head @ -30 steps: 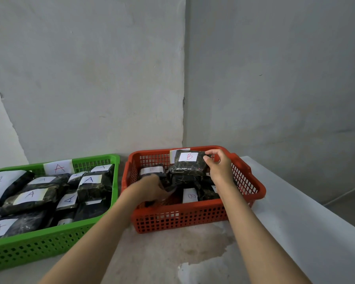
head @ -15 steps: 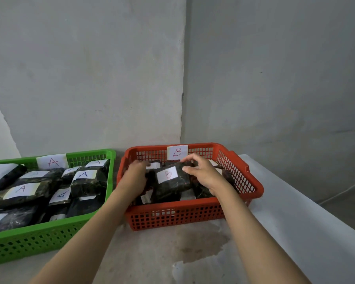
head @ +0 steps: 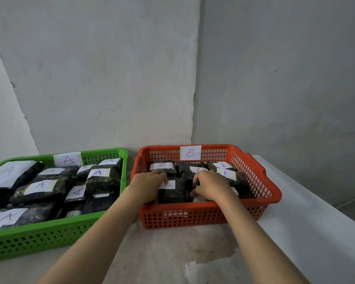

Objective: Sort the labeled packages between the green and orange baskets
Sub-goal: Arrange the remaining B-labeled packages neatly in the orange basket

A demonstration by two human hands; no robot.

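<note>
The orange basket stands on the right with a paper sign "B" on its back wall. Both my hands are inside it. My left hand and my right hand press against the two sides of a dark package labeled B, which lies low near the basket's front. Other B packages lie behind it. The green basket on the left carries an "A" sign and holds several dark packages labeled A.
The two baskets sit side by side on a pale tabletop in a wall corner. A white surface runs along the right, and its edge drops to the floor at the far right.
The B package came down from above the basket and now rests low among the others. Both hands followed it down, and the view shifted slightly.
</note>
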